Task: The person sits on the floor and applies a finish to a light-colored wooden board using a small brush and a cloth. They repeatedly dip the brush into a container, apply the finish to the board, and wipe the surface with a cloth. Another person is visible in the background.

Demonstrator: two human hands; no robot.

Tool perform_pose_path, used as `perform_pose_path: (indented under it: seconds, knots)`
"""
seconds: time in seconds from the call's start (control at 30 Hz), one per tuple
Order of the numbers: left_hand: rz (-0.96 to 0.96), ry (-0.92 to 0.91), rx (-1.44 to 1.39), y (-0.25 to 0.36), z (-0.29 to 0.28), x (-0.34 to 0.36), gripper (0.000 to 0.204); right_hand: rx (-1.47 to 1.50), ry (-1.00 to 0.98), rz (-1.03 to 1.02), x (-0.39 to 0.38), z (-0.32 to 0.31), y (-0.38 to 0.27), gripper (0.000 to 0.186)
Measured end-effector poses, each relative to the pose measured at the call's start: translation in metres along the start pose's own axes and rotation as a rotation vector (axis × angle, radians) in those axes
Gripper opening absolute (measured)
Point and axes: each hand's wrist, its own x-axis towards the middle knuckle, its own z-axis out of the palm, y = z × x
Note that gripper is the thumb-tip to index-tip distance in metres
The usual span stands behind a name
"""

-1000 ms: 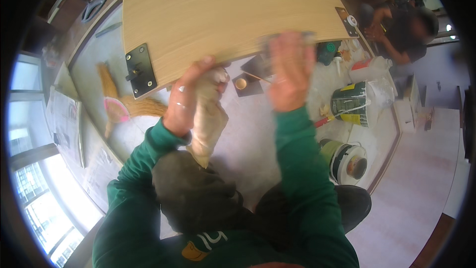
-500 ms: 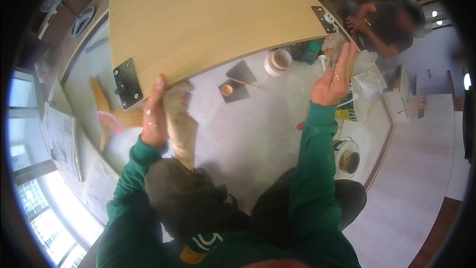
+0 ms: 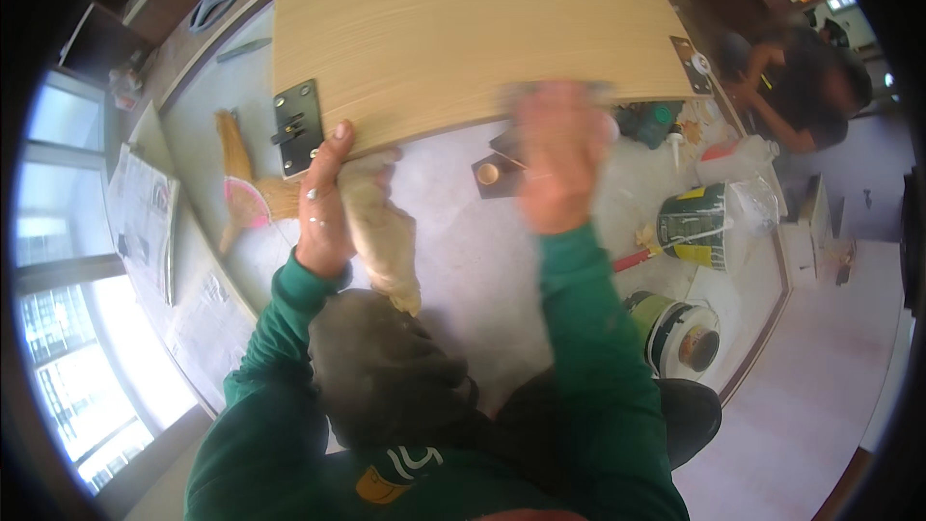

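pale grey floor (image 3: 473,260) spreads below the person in the head view, with bright windows (image 3: 82,367) along the left and another person in dark clothing (image 3: 810,87) at the upper right. a flat, light-tan wooden panel (image 3: 463,29) fills the upper middle, its near edge facing the person. a black metal bracket (image 3: 297,125) is fixed at its near left corner, and a dark metal plate with a white round knob (image 3: 692,68) at its near right corner.

the left hand (image 3: 326,207) is at the near edge of the panel, just right of the bracket, thumb raised against the wood and small white specks on the skin. a crumpled cream cloth (image 3: 381,227) hangs right beside it; the other fingers are hidden, so whether they grasp cloth or wood i cannot tell. the right hand (image 3: 561,159) is blurred, extended over the panel's near edge, with a dark, flat, smeared-looking piece (image 3: 600,91) at its fingertips; whether those fingers clasp it i cannot tell.

left of the panel lies a straw broom with a pink band (image 3: 249,203). between the hands, a small tan round cup (image 3: 489,175) sits on a dark flat sheet (image 3: 499,189). right of the right forearm are a green-and-yellow labelled bucket (image 3: 693,229), a red-handled tool (image 3: 633,260) and a white round tub (image 3: 687,342).
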Motion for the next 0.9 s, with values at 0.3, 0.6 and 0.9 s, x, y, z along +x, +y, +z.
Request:
perform_pose_path:
  seconds: [0.3,0.6,0.9]
  knots:
    - [-0.015,-0.008,-0.121,-0.006,0.017,0.002,0.051,0.099,-0.089,0.010,0.014,0.014,-0.066,0.059]
    - [-0.077,-0.030,-0.107,-0.009,0.011,0.005,0.056,0.079,-0.060,0.003,0.002,0.007,-0.028,0.053]
    - [0.014,-0.142,-0.039,-0.013,0.007,0.009,0.060,-0.169,-0.037,-0.019,0.001,-0.024,0.042,0.063]
